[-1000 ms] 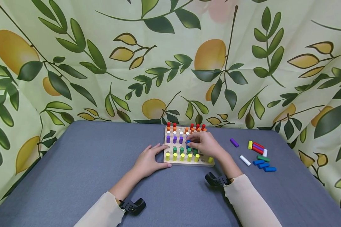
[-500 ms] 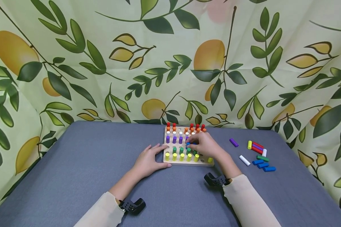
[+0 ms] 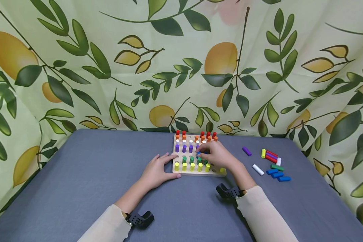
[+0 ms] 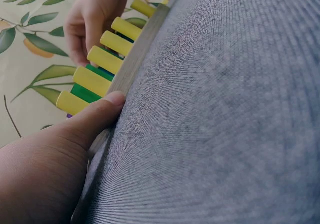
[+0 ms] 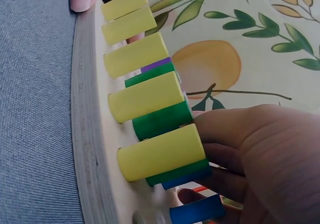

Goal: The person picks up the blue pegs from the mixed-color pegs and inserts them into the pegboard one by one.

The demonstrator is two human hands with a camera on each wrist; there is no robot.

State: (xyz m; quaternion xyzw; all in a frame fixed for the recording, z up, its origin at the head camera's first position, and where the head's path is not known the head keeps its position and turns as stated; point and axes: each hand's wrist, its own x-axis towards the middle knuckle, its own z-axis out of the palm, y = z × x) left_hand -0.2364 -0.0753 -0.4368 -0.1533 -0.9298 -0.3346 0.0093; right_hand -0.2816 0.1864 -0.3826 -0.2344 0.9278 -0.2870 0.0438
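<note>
A wooden pegboard (image 3: 196,173) holds rows of coloured pegs: red, orange, white, purple, blue, green and yellow. My right hand (image 3: 218,155) reaches over it from the right, pinching a blue peg (image 3: 198,154) in the blue row; whether its lower end is in a hole is hidden. In the right wrist view, the fingers lie behind the yellow and green pegs, and another blue peg (image 5: 197,211) stands nearer the camera. My left hand (image 3: 155,171) rests at the board's left front corner, its fingers mostly straight. Its thumb (image 4: 100,113) presses the front edge.
Loose pegs lie right of the board: a purple peg (image 3: 246,151), a white peg (image 3: 258,169), a yellow peg (image 3: 263,153), a green peg (image 3: 277,167), and several red and blue ones. A grey cloth (image 3: 109,168) covers the table; a leaf-patterned curtain (image 3: 169,84) hangs behind.
The blue peg in my right hand sits slightly lower than a second ago, and the fingers have shifted only a little. My left hand stays at the board's corner. The head view has turned slightly.
</note>
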